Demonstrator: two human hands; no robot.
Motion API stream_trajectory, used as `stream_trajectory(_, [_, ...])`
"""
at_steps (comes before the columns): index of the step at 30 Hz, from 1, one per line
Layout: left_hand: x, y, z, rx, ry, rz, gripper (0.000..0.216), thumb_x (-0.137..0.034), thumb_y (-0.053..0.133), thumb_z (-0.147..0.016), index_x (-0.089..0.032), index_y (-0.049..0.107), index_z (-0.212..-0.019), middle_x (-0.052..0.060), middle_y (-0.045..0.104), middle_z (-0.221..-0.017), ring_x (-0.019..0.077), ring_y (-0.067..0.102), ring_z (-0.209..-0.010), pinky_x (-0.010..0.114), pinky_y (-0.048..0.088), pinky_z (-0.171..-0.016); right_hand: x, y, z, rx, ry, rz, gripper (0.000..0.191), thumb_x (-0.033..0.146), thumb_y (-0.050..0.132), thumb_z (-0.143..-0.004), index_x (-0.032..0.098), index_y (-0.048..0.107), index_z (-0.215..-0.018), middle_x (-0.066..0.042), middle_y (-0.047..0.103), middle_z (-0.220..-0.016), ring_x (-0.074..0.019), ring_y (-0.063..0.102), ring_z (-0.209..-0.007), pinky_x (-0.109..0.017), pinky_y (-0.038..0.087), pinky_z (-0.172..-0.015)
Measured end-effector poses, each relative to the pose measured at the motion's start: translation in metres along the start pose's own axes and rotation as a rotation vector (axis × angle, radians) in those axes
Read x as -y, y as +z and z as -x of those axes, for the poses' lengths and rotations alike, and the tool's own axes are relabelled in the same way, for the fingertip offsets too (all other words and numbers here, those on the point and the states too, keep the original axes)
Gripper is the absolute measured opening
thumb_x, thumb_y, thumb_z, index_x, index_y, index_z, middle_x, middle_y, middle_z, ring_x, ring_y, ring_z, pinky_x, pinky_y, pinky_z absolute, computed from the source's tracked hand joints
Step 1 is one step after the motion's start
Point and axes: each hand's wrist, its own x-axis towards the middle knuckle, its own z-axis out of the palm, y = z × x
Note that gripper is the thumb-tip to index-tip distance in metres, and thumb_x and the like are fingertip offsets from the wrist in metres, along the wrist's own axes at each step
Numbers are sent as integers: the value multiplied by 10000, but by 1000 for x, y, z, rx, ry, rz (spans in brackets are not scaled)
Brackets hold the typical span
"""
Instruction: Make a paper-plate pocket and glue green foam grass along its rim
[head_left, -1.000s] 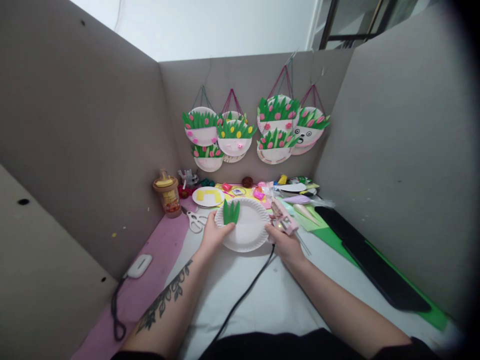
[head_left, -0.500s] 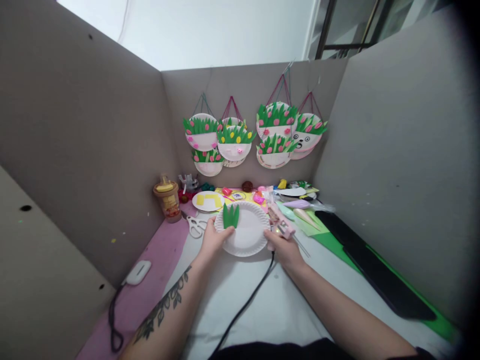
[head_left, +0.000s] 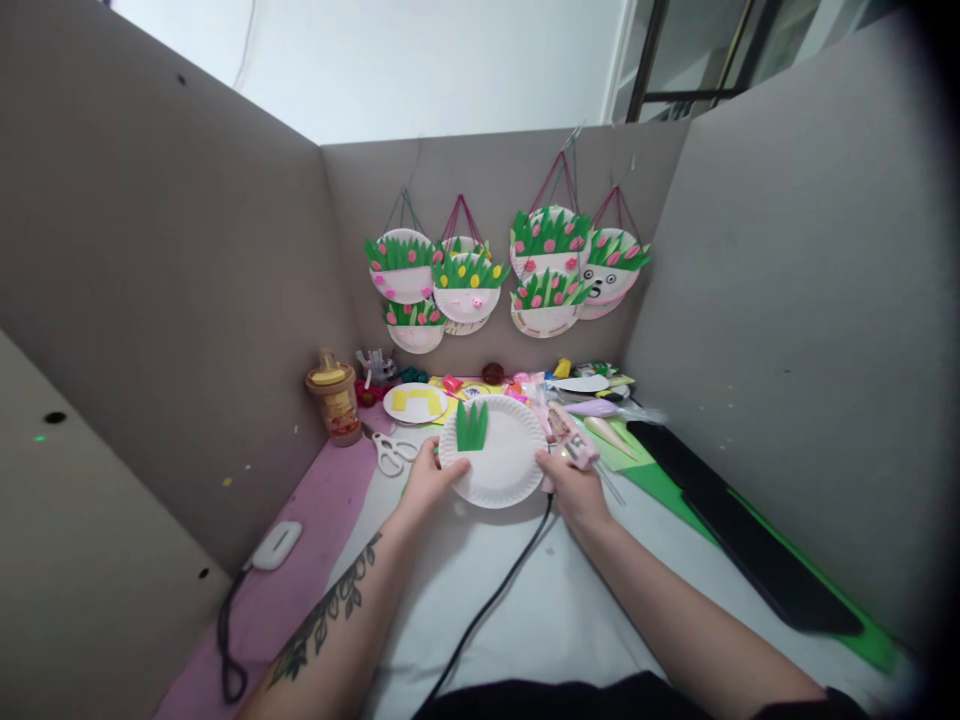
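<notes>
A white paper plate [head_left: 499,475] with a fluted rim is held up off the table, tilted toward me. A green paper grass piece [head_left: 472,430] lies against its upper left. My left hand [head_left: 435,475] grips the plate's left edge, thumb on the front and fingers behind. A bit of green shows by those fingers; I cannot tell what it is. On the opposite edge my right hand [head_left: 574,485] pinches the rim with its thumb. A pink hot glue gun [head_left: 577,448] sits in the same hand, its handle partly hidden and its black cable trailing toward me.
White scissors [head_left: 391,455] and a plate with yellow pieces [head_left: 414,403] lie left. A lidded cup [head_left: 334,400] stands by the left wall. Craft supplies line the back, below hanging plate baskets [head_left: 469,300]. A long black object [head_left: 735,525] lies on green sheets at right.
Both hands have shifted the plate slightly right and up, and the glue gun has moved with the right hand. The plate's grass piece now shows further right.
</notes>
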Motion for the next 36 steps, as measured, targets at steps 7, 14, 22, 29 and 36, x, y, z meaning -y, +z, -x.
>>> stream_trajectory(7, [0, -1, -1, -6, 5, 9, 583, -332, 780, -609, -140, 517, -1092, 101, 687, -986, 208, 657, -841, 306, 517, -721, -4, -2, -2, -16, 10, 15, 364, 257, 798, -555, 161, 694, -891, -37, 738, -875, -216, 689, -819, -294, 561, -690])
stream_trajectory(14, [1, -4, -3, -32, -19, -1, 441, -420, 745, -622, -138, 585, -920, 33, 677, -728, 145, 620, -635, 239, 460, -604, 1, 1, -6, -78, -15, -59, 368, 225, 802, -495, 153, 676, -834, -25, 727, -759, -224, 685, -736, -322, 561, -649])
stream_trajectory(22, [-7, -6, -2, -74, 10, -84, 320, -401, 736, -615, -149, 594, -752, -13, 607, -569, 87, 502, -484, 191, 352, -480, -1, -4, -13, -60, -45, -67, 355, 219, 790, -507, 170, 667, -836, -8, 720, -765, -206, 681, -718, -309, 558, -633])
stream_trajectory(29, [-17, -2, 2, -79, 70, -147, 222, -375, 640, -690, -175, 548, -662, -33, 541, -509, 99, 480, -462, 208, 360, -475, -2, -5, -16, -79, 4, -79, 384, 202, 811, -475, 164, 674, -832, 1, 720, -747, -186, 675, -677, -287, 555, -623])
stream_trajectory(36, [-17, -5, 0, -61, 62, -184, 222, -371, 629, -680, -180, 519, -658, -34, 523, -494, 102, 468, -452, 205, 341, -461, 0, -5, -17, -45, 26, -37, 385, 194, 797, -470, 144, 658, -825, -8, 708, -711, -177, 660, -636, -274, 546, -599])
